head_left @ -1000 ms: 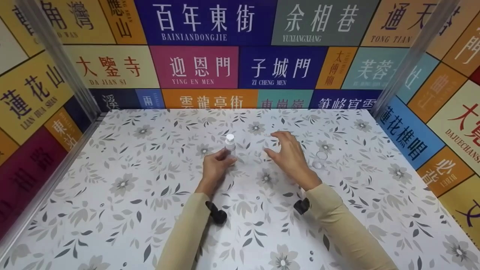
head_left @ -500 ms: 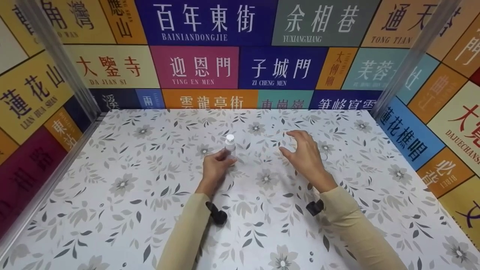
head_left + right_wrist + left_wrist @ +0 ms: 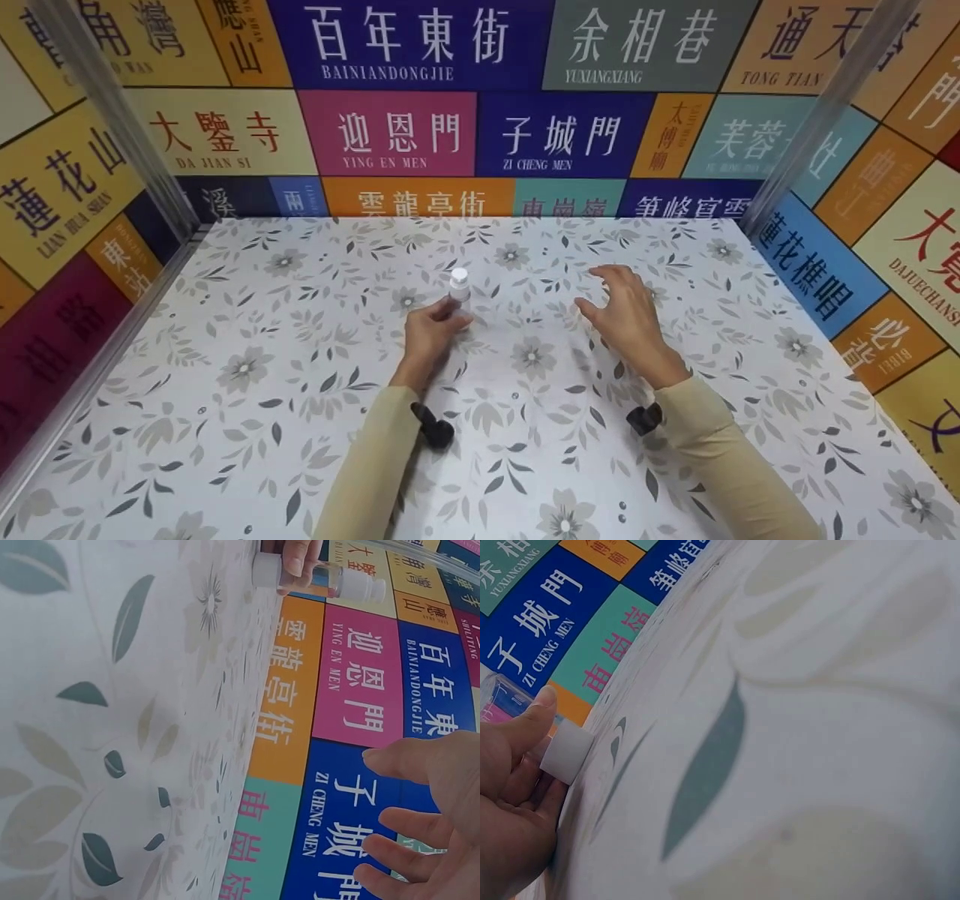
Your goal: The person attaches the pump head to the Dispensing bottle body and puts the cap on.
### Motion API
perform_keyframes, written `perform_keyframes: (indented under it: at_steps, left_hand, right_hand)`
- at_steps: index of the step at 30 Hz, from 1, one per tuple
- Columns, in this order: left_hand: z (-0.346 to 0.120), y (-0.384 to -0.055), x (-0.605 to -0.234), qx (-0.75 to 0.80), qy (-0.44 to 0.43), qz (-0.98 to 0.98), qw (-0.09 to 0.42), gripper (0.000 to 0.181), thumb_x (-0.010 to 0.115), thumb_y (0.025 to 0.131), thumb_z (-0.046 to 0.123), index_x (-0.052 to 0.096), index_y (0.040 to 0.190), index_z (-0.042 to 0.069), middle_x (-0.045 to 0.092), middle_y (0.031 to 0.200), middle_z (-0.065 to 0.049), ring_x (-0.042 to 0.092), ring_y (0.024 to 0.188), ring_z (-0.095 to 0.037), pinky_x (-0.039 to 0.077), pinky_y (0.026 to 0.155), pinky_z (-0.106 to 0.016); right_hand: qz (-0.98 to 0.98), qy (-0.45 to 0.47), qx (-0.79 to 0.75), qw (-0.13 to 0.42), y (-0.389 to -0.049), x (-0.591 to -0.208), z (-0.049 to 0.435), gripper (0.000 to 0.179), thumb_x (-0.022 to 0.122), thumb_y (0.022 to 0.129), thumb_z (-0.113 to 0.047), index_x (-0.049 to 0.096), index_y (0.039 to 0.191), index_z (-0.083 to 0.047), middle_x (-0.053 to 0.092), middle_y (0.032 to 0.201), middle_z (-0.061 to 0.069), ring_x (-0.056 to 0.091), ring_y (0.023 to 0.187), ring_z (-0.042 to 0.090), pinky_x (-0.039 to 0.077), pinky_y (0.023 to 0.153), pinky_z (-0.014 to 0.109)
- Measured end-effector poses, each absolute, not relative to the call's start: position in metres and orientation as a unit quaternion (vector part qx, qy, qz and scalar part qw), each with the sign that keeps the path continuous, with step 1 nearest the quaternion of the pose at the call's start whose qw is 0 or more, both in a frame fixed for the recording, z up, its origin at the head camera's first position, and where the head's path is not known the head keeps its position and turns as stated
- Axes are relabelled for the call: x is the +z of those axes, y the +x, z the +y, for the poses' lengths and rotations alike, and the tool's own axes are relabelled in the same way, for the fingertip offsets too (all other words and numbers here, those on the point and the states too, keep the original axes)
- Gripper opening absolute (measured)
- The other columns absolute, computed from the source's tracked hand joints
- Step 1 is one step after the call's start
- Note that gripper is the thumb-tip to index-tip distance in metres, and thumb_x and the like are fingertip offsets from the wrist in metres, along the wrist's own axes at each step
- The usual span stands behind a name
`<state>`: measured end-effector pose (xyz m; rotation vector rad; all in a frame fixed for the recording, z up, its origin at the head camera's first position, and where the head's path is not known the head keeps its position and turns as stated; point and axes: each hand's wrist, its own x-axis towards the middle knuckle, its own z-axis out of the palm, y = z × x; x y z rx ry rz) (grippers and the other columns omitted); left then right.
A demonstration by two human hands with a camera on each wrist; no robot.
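A small clear bottle [image 3: 460,280] with a white top stands upright at the middle of the table. My left hand [image 3: 433,337] grips its body between thumb and fingers. In the left wrist view, a white cylindrical base [image 3: 566,751] shows at the bottle's lower end, right at the tabletop, beneath the thumb. The right wrist view shows the bottle [image 3: 334,579] sideways, with my left fingers round its clear part. Off to the right, my right hand [image 3: 630,322] hovers over the table, its thumb and fingers apart and nothing between them.
A white cloth with grey flowers and leaves covers the table [image 3: 300,450]. Behind it rises a wall [image 3: 397,135] of coloured panels with Chinese characters, and similar panels flank both sides. Clear upright posts [image 3: 817,112] stand at the back corners. Each wrist carries a black camera [image 3: 433,427].
My right hand has moved to the right, away from the bottle. Clear round objects seen earlier beside it are now hidden behind it. My left hand and the bottle stay in place.
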<state>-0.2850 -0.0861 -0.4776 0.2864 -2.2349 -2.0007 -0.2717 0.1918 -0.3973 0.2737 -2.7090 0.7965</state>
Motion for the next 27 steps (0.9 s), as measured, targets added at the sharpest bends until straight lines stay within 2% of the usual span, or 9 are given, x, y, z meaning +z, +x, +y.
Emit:
perform_keyframes:
  at_steps: [6, 13, 22, 27]
  left_hand:
    - [-0.086, -0.286, -0.477, -0.658, 0.100, -0.743, 0.065, 0.047, 0.081, 0.081, 0.006, 0.066, 0.125, 0.000, 0.069, 0.127, -0.016, 0.062, 0.127, -0.028, 0.048, 0.110, -0.034]
    - [-0.085, -0.287, -0.476, -0.660, 0.106, -0.742, 0.058, 0.049, 0.081, 0.080, 0.007, 0.066, 0.126, 0.002, 0.069, 0.127, -0.015, 0.063, 0.126, -0.028, 0.049, 0.109, -0.033]
    - [-0.085, -0.288, -0.477, -0.658, 0.101, -0.744, 0.065, 0.047, 0.082, 0.080, 0.006, 0.067, 0.124, 0.000, 0.069, 0.126, -0.016, 0.063, 0.127, -0.029, 0.048, 0.111, -0.035]
    - [-0.085, -0.286, -0.478, -0.659, 0.101, -0.742, 0.063, 0.050, 0.082, 0.079, 0.006, 0.065, 0.126, 0.000, 0.069, 0.127, -0.017, 0.063, 0.126, -0.029, 0.050, 0.109, -0.034]
  right_hand:
    - [-0.948, 0.092, 0.263, 0.155, -0.271, -0.399, 0.198, 0.050, 0.076, 0.088, -0.018, 0.060, 0.132, 0.000, 0.055, 0.139, 0.024, 0.051, 0.127, 0.044, 0.041, 0.101, 0.058]
    - [-0.952, 0.081, 0.251, 0.155, -0.271, -0.401, 0.209, 0.051, 0.075, 0.088, -0.019, 0.059, 0.131, 0.002, 0.054, 0.139, 0.026, 0.049, 0.129, 0.045, 0.039, 0.106, 0.059]
    - [-0.952, 0.071, 0.249, 0.163, -0.268, -0.405, 0.224, 0.050, 0.075, 0.087, -0.017, 0.059, 0.130, 0.002, 0.054, 0.139, 0.026, 0.050, 0.125, 0.046, 0.041, 0.098, 0.059]
    - [-0.953, 0.069, 0.248, 0.163, -0.267, -0.406, 0.232, 0.050, 0.074, 0.088, -0.018, 0.059, 0.130, 0.004, 0.053, 0.139, 0.027, 0.049, 0.127, 0.046, 0.041, 0.099, 0.060]
